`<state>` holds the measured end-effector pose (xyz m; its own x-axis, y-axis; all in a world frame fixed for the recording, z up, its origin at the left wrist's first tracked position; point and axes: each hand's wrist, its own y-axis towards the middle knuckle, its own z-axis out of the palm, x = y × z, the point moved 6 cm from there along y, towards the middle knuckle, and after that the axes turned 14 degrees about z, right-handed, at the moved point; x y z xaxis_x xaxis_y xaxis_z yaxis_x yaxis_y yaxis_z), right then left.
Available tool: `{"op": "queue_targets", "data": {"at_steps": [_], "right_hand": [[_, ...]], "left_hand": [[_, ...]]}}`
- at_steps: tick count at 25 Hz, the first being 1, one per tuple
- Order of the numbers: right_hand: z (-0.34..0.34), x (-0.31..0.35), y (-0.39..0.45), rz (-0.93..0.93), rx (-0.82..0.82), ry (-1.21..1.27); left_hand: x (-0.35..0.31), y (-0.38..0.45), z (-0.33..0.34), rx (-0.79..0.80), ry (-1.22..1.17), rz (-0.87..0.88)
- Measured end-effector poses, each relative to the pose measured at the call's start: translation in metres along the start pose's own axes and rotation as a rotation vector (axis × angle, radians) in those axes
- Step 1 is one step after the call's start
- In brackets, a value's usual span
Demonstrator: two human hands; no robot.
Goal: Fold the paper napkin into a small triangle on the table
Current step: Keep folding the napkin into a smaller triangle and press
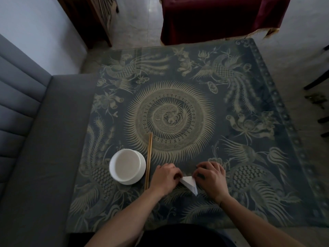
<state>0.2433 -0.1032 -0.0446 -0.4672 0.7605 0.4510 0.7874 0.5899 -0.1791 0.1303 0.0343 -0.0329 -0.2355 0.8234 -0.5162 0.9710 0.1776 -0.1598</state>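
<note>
Now both hands' fingers pinch napkin [189,183]; folded triangle's tip points toward person, slightly right.

A single wide-angle view is taken from head height, directed forward and steeply down onto the table [178,104]. The near edge is framed closely; dim corners are probably distorted.

Bare forearms — no sleeves; dark garment [178,236] at lap — plain.
</note>
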Motion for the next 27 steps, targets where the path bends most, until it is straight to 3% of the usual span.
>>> {"op": "queue_targets", "data": {"at_steps": [15,22,27], "right_hand": [[0.003,-0.001,-0.012,-0.107,0.037,-0.094],[0.010,-0.004,-0.032,-0.260,0.096,-0.245],[0.022,-0.003,-0.052,-0.522,0.106,-0.391]], "left_hand": [[-0.003,-0.014,0.004,-0.035,-0.013,0.043],[-0.006,-0.020,0.007,-0.041,0.078,0.129],[-0.014,-0.036,0.015,-0.001,0.235,0.260]]}}
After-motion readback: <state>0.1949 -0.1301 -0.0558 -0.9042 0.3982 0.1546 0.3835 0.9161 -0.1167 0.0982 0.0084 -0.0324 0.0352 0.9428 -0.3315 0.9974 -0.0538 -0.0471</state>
